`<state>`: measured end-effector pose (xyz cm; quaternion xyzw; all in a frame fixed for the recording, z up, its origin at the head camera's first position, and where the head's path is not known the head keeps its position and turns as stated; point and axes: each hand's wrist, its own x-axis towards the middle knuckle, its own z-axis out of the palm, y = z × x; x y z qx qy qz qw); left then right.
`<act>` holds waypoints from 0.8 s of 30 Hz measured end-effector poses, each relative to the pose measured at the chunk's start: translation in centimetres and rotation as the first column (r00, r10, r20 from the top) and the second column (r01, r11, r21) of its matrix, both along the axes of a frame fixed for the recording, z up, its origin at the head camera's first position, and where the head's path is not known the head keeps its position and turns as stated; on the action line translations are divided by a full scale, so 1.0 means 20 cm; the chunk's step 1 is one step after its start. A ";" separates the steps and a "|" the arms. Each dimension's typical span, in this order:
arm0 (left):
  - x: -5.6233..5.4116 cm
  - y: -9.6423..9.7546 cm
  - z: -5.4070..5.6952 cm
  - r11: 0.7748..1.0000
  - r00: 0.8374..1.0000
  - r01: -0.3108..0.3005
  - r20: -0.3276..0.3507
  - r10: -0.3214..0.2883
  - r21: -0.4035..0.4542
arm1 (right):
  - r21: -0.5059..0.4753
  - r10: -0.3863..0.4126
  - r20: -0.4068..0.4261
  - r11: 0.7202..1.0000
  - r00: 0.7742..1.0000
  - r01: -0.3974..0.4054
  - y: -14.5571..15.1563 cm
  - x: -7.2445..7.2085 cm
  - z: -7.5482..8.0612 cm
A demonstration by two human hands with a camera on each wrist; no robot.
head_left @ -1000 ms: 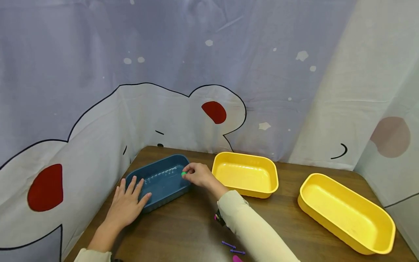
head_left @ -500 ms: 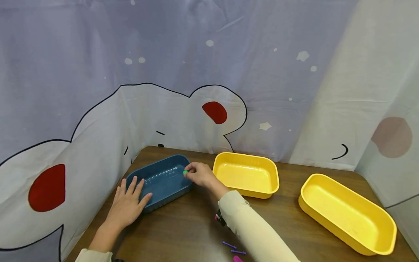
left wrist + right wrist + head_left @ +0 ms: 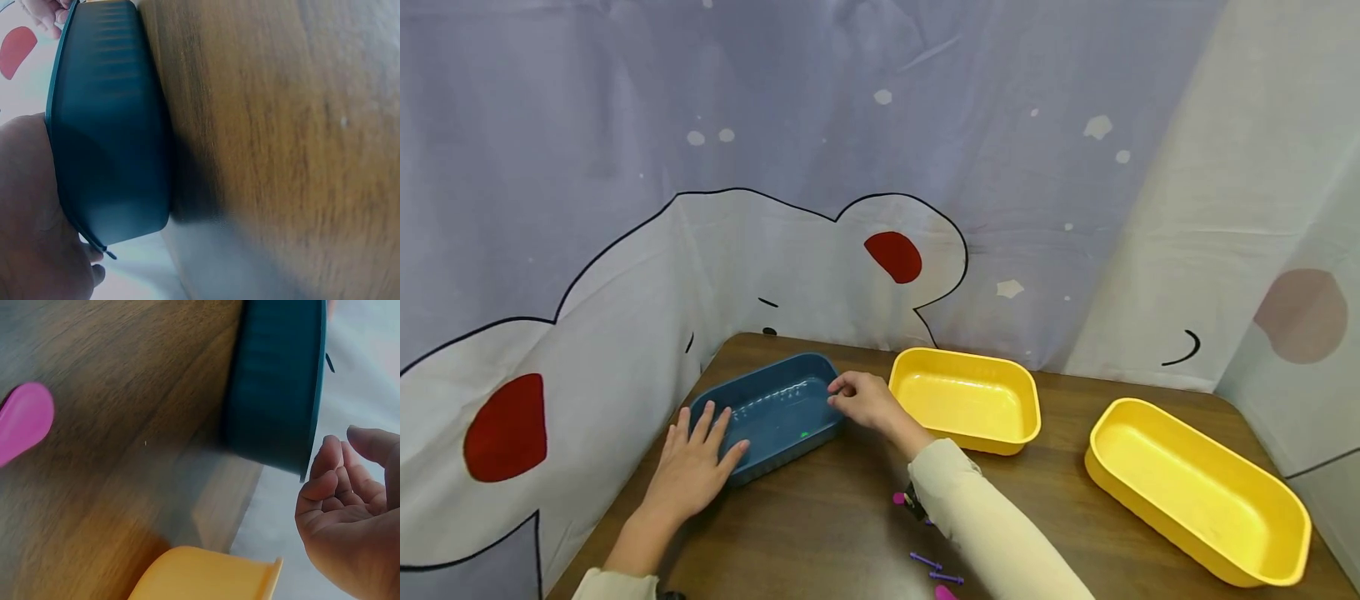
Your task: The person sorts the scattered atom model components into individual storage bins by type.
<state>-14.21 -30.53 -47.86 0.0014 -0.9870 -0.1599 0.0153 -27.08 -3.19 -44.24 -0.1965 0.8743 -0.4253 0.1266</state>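
Note:
My left hand (image 3: 687,468) rests over the near left end of a blue plastic tray (image 3: 775,421), fingers spread and straight. In the left wrist view the tray's outer wall (image 3: 106,125) fills the space beside that hand. A small green piece (image 3: 804,434) lies inside the tray near its front wall; its kind is too small to tell. Beside the tray's right end is my right hand (image 3: 867,400). Seen from the right wrist, its fingers (image 3: 324,487) are loosely bent, thumb and fingertips apart, with nothing between them.
A yellow tray (image 3: 966,404) stands right of the blue one, and another yellow tray (image 3: 1195,492) at the far right. Purple rods (image 3: 925,561) and a pink piece (image 3: 945,592) lie near the front edge. A patterned cloth (image 3: 820,125) hangs behind the table.
My right hand has let go of the green piece, which now lies in the blue tray. That hand has shifted slightly right. The left hand has stayed in place.

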 end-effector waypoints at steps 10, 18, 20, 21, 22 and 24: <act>0.00 0.00 -0.01 1.000 1.000 0.000 -0.005 0.000 0.002 | 0.038 0.036 -0.066 0.999 0.997 -0.034 0.07 0.02 0.03; 0.00 0.00 0.00 1.000 1.000 0.001 -0.005 -0.001 0.011 | 0.036 0.042 -0.058 0.999 0.997 -0.040 0.13 0.04 0.05; 0.00 0.00 0.00 1.000 1.000 0.004 -0.007 -0.004 0.011 | 0.030 0.035 -0.053 0.999 0.998 -0.034 0.14 0.04 0.04; 0.00 0.00 0.00 1.000 1.000 0.005 -0.007 -0.005 0.011 | 0.030 0.032 -0.053 0.999 0.998 -0.030 0.15 0.04 0.04; -0.01 0.00 0.00 1.000 1.000 0.005 -0.008 -0.005 0.010 | 0.030 0.029 -0.056 0.999 0.998 -0.028 0.16 0.04 0.04; -0.01 0.00 0.00 1.000 1.000 0.005 -0.009 -0.005 0.007 | 0.027 0.023 -0.061 0.999 0.998 -0.022 0.18 0.04 0.04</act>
